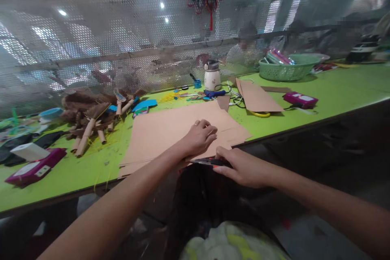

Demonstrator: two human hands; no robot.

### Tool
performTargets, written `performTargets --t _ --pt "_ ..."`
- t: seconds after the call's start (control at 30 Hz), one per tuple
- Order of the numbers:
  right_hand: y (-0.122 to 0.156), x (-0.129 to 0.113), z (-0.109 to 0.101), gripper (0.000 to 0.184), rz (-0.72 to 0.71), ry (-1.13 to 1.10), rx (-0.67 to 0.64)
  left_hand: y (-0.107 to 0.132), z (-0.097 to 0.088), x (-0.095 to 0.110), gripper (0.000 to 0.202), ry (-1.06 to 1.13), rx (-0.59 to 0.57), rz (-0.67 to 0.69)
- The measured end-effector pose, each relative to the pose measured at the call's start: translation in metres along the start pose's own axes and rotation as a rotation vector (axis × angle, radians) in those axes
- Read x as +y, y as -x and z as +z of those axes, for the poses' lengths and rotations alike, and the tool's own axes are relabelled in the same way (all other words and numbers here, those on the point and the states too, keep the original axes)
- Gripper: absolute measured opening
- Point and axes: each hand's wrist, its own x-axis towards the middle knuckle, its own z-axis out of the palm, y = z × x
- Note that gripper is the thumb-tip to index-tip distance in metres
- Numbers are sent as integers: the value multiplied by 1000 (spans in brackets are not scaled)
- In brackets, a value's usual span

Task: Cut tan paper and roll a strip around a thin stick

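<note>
Across the far edge of the bench, a perforated metal screen [106, 48] forms the back wall. The green table [335, 85] runs the full width below it. A stack of brown cardboard sheets [164, 130] lies flat at the near centre of the table, its front edge at the table edge. A pile of rolled cardboard tubes [88, 124] lies left of the stack, well apart from it. A green basket [286, 71] stands at the far right. The left hand [199, 137] rests palm down on the stack near its front edge, fingers loosely bent, grasping nothing. The right hand [243, 167] is closed around a utility knife [207, 162]. The knife lies level along the stack's front edge, just beside the left hand.
</note>
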Motion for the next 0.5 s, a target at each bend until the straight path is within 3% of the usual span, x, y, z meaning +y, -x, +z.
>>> performTargets --t 0.13,0.3,0.4,0.5 --pt "4 -4 -4 15 -24 -59 -33 0 0 -1 32 28 2 -14" --pt "18 -4 -15 15 -96 -293 -112 -2 -1 -3 30 107 16 6" --pt "25 11 -19 19 18 -354 95 -2 -2 -7 28 267 51 -82" --pt "28 30 -16 24 192 -237 400 0 -1 -13 26 519 187 -309"
